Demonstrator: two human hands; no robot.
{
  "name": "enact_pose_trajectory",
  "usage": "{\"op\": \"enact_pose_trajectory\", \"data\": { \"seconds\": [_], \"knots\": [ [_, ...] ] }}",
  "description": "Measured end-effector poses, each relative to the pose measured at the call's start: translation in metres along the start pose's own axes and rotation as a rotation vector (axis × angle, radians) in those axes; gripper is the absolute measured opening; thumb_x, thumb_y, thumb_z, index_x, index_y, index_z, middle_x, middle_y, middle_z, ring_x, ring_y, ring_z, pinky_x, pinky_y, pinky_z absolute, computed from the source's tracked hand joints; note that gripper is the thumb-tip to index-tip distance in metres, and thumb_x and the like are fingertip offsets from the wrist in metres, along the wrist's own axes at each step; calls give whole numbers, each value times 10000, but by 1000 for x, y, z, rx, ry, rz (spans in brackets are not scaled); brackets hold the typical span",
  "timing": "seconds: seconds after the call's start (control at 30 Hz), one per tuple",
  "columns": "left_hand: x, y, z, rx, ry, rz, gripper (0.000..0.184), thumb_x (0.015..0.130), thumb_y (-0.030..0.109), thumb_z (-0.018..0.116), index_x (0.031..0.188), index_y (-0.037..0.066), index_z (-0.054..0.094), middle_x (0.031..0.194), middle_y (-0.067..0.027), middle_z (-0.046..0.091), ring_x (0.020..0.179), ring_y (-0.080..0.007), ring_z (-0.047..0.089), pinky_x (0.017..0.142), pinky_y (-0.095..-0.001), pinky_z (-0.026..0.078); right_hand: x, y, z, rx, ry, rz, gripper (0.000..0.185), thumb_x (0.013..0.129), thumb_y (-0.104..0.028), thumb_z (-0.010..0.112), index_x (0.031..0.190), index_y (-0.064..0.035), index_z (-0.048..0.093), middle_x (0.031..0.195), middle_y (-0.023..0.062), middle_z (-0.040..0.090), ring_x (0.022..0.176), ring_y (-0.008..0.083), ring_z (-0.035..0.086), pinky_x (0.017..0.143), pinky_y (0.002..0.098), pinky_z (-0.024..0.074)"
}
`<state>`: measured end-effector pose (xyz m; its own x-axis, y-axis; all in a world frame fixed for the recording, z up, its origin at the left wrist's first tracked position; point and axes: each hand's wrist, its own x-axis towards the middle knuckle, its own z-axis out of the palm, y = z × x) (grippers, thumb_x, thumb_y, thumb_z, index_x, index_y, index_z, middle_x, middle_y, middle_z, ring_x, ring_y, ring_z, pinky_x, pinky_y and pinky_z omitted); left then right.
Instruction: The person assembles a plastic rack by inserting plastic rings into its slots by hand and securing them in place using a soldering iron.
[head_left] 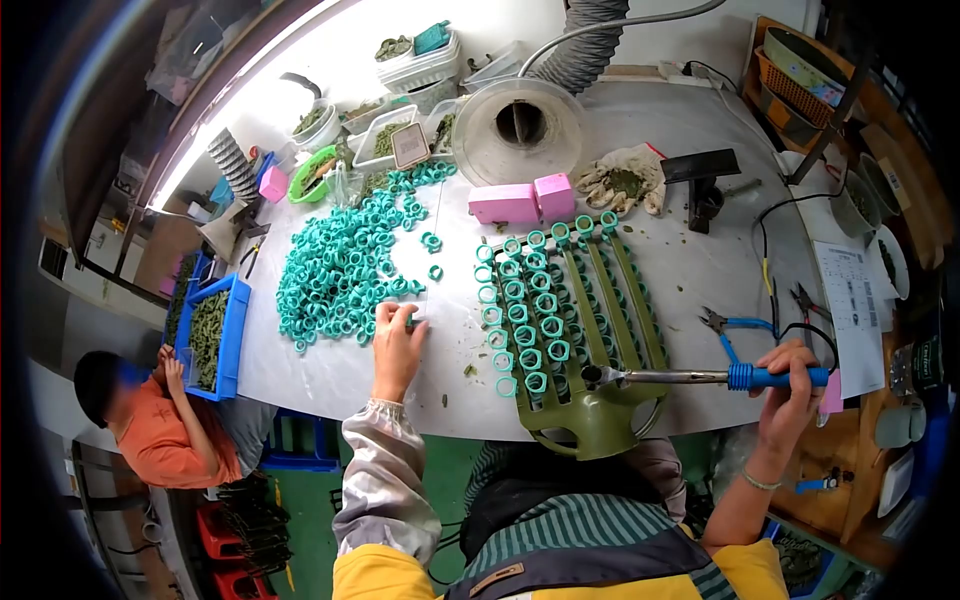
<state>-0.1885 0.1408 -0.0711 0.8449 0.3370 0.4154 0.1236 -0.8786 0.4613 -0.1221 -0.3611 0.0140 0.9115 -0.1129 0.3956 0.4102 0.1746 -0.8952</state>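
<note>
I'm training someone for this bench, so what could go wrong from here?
The long-shafted tool in the right hand has its tip at the green rack; if hot, it might mark it. A slip could knock the teal rings there loose. The black cord runs near the blue pliers and might snag.

Ring pile left of rack, blocks behind rack, pliers right (beside cable).

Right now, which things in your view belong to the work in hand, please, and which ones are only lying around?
In use:
teal rings, beside the left hand
green rack, carrying similar rings
blue-handled tool, held in the right hand

Apparently just lying about:
two pink blocks
blue-handled pliers
printed sheet
</note>
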Motion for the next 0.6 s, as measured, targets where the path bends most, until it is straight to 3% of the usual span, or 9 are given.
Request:
{"op": "enact_pose_trajectory", "data": {
  "seconds": [0.17, 0.37, 0.6],
  "knots": [
    [2, -20, -3, 77, -25, -56, 201, 815, -42, 646, 1003, 24, 621, 989, -105, 602, 841, -308, 632, 735, -369, 527, -1, -4, -3, 0, 9, 23, 199, 901, -151, 537, 736, -59, 599, 751, 64, 579, 723, 161, 602, 500, 272, 511],
    [-2, 15, -15, -121, -47, -83, 284, 826, -29, 670, 1101, 39, 694, 1046, -105, 642, 821, -208, 665, 727, -320, 549, -2, -2, -6, 21, 1, 9, 194, 904, -145, 547, 739, -59, 602, 755, 66, 586, 725, 161, 606, 556, 282, 525],
    [-23, 153, -33, -457, -280, 150, 295, 848, -46, 672, 1134, 24, 679, 1092, -133, 656, 904, -236, 680, 776, -314, 553, -6, -1, -7, 37, -42, 61, 188, 905, -125, 550, 747, -39, 601, 758, 80, 586, 739, 184, 610, 653, 303, 524]
  ]
}}
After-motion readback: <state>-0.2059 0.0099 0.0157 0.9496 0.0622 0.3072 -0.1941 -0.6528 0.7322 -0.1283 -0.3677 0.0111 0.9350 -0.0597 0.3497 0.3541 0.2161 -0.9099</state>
